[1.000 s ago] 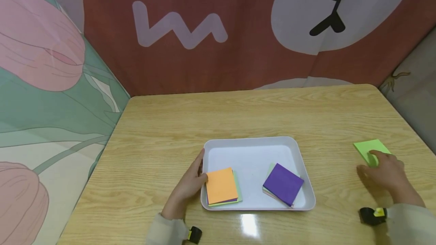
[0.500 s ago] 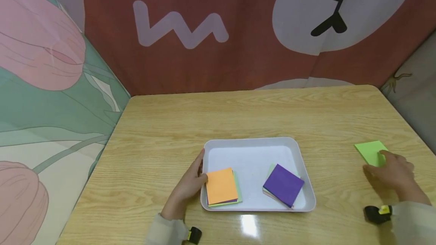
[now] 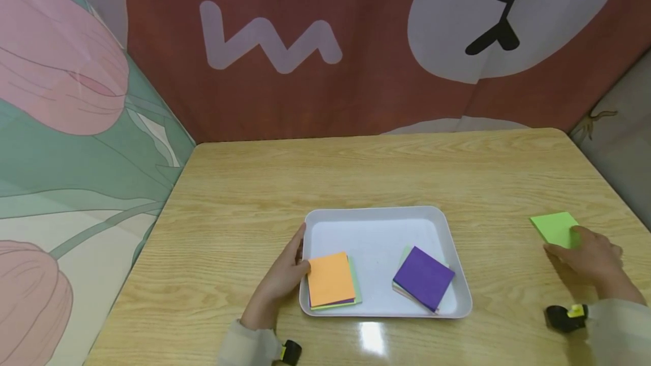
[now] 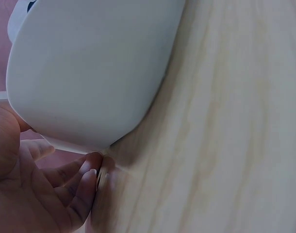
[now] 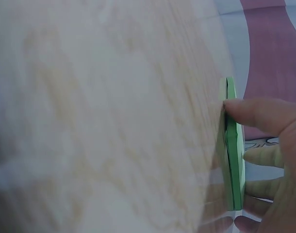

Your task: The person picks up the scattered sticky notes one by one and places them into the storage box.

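Observation:
A white tray (image 3: pixel 380 230) lies in the middle of the table in the head view. At its left side my left hand (image 3: pixel 282 273) holds it, thumb over the rim and fingers along the outer wall. In the left wrist view, the left fingertips reach the tray's bottom edge (image 4: pixel 109 145). A bright green paper square (image 3: pixel 553 227) lies flat on the table, far to the tray's right. My right hand (image 3: pixel 592 256) pinches it, thumb at its near edge and fingers over its right part. Layers with a narrow gap show along the green square's edge (image 5: pixel 233 160) in the right wrist view.
Inside the tray, an orange-topped stack of paper squares (image 3: pixel 331 279) lies at the left and a purple-topped stack (image 3: pixel 424 277) at the right. The wooden table (image 3: pixel 244 185) meets a brown printed cloth (image 3: pixel 356 100) at the back.
My right hand has slid slightly right over the green paper square, uncovering more of its left part. The left hand stays on the tray. The view has shifted a little.

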`<state>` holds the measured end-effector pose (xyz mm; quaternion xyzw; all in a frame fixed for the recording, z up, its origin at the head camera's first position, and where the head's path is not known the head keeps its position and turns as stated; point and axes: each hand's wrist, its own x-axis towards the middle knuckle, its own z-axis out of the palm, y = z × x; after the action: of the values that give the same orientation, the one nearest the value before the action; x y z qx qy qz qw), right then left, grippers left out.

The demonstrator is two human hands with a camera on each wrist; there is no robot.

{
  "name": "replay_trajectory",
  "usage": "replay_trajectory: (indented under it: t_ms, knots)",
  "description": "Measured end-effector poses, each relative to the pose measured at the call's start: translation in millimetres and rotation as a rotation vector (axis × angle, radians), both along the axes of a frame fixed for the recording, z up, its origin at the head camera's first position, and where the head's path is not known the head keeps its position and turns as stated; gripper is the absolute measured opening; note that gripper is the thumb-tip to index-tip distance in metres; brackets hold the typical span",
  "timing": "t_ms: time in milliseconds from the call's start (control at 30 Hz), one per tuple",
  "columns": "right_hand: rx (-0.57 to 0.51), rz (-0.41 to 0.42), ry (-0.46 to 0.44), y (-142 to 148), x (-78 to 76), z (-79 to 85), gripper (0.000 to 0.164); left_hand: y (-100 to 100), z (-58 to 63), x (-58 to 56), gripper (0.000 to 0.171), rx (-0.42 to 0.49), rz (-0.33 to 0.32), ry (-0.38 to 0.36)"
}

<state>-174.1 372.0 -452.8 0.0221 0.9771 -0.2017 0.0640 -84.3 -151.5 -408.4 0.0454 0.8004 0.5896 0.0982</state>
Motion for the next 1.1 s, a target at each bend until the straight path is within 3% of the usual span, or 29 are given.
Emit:
replay_trajectory:
  t_ms: [367,667,867,967,1100]
  knots:
    - [-0.024,-0.134,-0.057,-5,0.5,4.1,0.096,0,-0.3,-0.2,0.074,0.011,0.003,0.005]
    - [0.033,-0.004,-0.126,-10,-0.9,14.5,0.102,0,-0.9,-0.9,0.075,0.005,0.006,0.005]
    - [0.035,0.038,-0.175,-8,-1.4,11.2,0.105,0,2.4,0.7,0.074,0.0,0.003,0.0]
    - [0.023,0.042,-0.204,-8,-1.0,10.7,0.104,-1,-2.2,-0.4,0.074,0.012,-0.001,-0.001]
    - [0.008,0.051,-0.235,-9,0.1,12.1,0.102,-5,-18.3,-3.7,0.077,0.028,-0.001,-0.001]
